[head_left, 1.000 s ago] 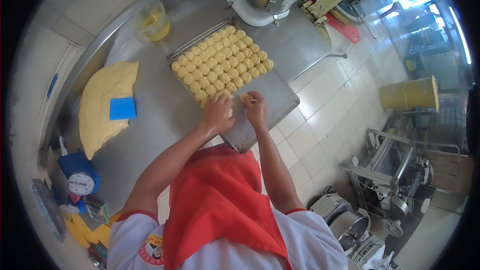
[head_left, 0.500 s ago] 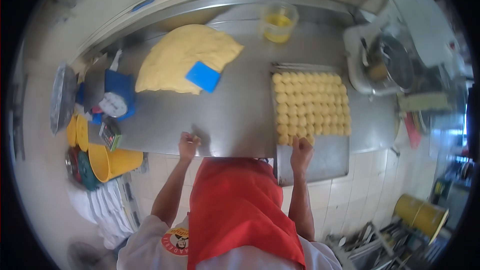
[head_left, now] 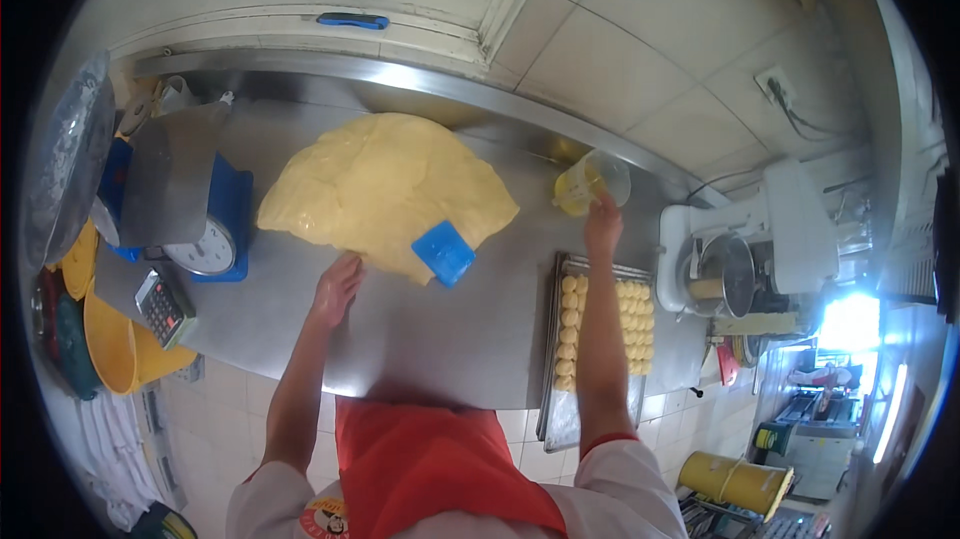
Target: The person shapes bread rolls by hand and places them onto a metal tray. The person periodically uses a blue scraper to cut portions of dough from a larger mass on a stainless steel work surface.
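Note:
A large, flattened mound of pale yellow dough (head_left: pixel 385 179) lies on the steel table, with a flat blue dough scraper (head_left: pixel 443 252) resting over its lower right edge. My left hand (head_left: pixel 338 291) is at the dough's near edge, fingers loosely apart and nothing in them. Farther right, my right hand (head_left: pixel 603 227) reaches to a clear plastic tub (head_left: pixel 616 174) holding yellow liquid. Its fingertips are at the tub's near side; whether they grip the rim or dip in is hidden. Beneath my right forearm, rows of small dough balls (head_left: pixel 570 324) sit on a metal baking tray (head_left: pixel 563 419).
At left stand a blue dial scale (head_left: pixel 232 219), a calculator (head_left: pixel 165 307) and a yellow bucket (head_left: pixel 110 344). A white stand mixer (head_left: pixel 790 239) with a metal bowl is at right. The steel table's (head_left: pixel 450 359) near edge runs before my red apron. A blue-handled knife (head_left: pixel 352 21) lies on the ledge behind.
My right hand has left the dough balls on the tray and moved forward to the tub. The left hand has gone forward to the dough and loosened. The view has shifted.

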Available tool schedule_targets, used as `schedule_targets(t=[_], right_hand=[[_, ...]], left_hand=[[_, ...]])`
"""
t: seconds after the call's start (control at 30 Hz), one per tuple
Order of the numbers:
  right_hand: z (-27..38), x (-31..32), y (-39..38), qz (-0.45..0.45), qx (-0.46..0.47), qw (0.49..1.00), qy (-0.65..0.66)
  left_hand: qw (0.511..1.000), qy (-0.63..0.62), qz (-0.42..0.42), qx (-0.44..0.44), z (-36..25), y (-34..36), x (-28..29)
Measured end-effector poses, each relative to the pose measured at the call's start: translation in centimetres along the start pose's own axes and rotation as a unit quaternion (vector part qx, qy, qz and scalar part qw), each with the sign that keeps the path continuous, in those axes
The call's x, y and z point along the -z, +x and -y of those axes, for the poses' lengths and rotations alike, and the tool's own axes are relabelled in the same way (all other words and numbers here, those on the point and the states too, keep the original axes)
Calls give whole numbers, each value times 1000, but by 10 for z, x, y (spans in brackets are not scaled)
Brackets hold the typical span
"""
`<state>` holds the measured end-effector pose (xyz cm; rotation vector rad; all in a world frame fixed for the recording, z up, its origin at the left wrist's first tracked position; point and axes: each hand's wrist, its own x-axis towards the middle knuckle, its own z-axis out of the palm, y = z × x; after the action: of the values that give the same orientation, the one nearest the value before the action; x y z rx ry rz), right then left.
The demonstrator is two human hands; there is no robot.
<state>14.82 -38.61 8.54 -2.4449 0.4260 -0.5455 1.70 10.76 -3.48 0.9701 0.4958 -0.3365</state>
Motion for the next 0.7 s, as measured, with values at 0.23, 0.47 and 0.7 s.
schedule_targets(t=[0.23, 0.47, 0.7], right_hand=[[-69, -45, 138, 183, 133, 934, -278], [-72, -48, 153, 271, 63, 852, -444], [-28, 2, 48, -157, 400, 867, -252]], left_hand=[[978, 171, -115, 46, 25, -102, 46], [979, 110, -166, 35, 59, -122, -1], [996, 70, -7, -52, 88, -28, -102]])
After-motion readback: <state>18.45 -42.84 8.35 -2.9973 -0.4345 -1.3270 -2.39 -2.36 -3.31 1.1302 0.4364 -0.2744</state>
